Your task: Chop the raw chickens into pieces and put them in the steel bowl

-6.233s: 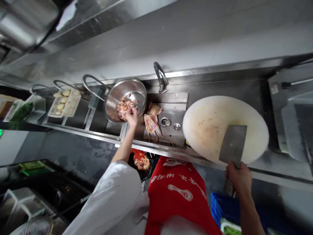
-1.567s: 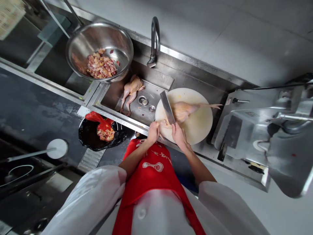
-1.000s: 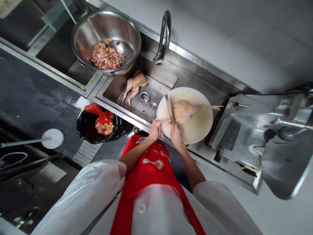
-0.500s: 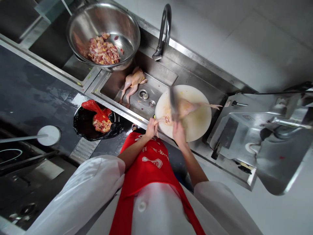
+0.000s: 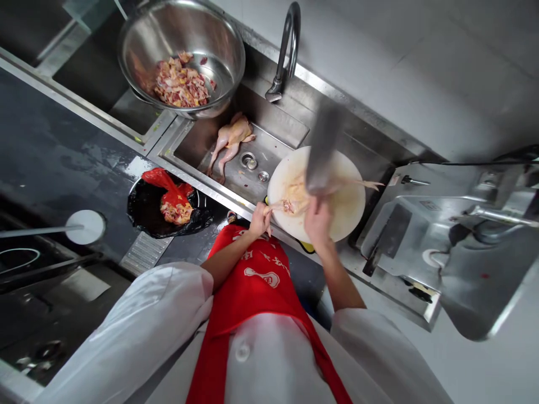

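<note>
My left hand (image 5: 260,220) is closed round the end of a poultry leg at the left edge of a round white cutting board (image 5: 348,217). The plucked bird (image 5: 297,203) lies on that board, one foot sticking out past the right edge. In my right hand (image 5: 318,224) is a cleaver (image 5: 323,146), its broad blade smeared by motion and raised over the bird, hiding part of it. A second whole plucked bird (image 5: 234,134) rests in the sink, left of the board.
A large steel bowl (image 5: 227,53) of chopped meat (image 5: 181,81) stands at the upper left. Behind the sink (image 5: 278,147) rises a curved faucet (image 5: 290,45). A black-lined bin (image 5: 141,210) with a red bag is on the floor. Steel equipment (image 5: 455,235) stands at right.
The cleaver has gone up and to the right from the bird, with my right hand shifting slightly right. My left hand keeps its hold on the leg.
</note>
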`<action>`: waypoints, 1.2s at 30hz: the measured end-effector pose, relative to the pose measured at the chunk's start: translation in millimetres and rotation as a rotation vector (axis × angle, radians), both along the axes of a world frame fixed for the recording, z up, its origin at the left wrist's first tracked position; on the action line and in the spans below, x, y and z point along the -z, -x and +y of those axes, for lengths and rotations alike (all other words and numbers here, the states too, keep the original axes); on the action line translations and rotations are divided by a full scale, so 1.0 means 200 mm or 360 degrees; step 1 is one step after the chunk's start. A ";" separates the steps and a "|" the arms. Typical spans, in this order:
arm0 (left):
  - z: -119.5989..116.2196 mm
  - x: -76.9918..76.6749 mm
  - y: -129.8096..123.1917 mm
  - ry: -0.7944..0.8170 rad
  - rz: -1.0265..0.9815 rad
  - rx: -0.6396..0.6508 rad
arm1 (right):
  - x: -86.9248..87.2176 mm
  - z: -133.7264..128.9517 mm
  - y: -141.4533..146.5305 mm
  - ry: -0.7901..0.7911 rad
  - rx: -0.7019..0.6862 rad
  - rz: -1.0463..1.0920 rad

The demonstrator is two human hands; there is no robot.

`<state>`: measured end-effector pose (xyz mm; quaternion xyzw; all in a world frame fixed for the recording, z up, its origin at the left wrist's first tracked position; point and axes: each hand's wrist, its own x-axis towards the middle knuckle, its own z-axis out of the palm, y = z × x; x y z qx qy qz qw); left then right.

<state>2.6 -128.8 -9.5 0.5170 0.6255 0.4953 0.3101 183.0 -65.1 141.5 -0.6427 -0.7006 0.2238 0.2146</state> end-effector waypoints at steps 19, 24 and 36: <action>-0.08 0.00 0.06 -0.0060 0.0097 0.0195 | 0.16 0.01 0.10 0.0537 -0.0263 -0.0174; -0.12 0.00 0.08 -0.0046 0.0124 0.0297 | 0.11 0.15 0.04 0.0536 -0.0259 0.0006; -0.08 -0.05 0.09 0.0078 0.0089 0.0239 | 0.15 -0.28 -0.02 0.0746 -0.0139 -0.0298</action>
